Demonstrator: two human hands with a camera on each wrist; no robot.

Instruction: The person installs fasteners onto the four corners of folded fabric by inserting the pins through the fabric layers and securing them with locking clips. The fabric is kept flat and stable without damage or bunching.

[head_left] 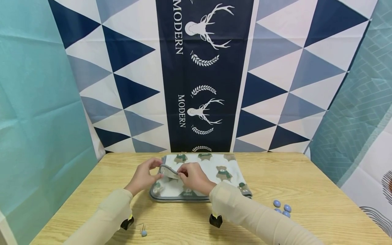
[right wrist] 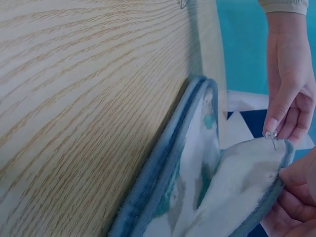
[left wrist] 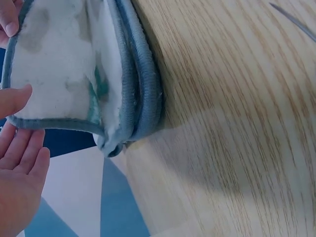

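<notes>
A folded cream blanket (head_left: pixel 196 183) printed with bears and edged in grey lies on the table, one top-layer corner lifted. My left hand (head_left: pixel 145 177) is at that corner, its thumb above and its fingers below the edging in the left wrist view. In the right wrist view a small metal pin (right wrist: pixel 270 135) with a coiled end shows at the left thumb tip, its shaft against the cloth; its other end is hidden. My right hand (head_left: pixel 194 177) pinches the lifted edging a little to the right, thumb and fingers on either side.
Several blue oval pieces (head_left: pixel 277 203) lie on the wooden table (head_left: pixel 269 173) at the right. Near the front left is an open pin with a blue head (head_left: pixel 144 233). A patterned curtain (head_left: pixel 202 78) hangs behind the table.
</notes>
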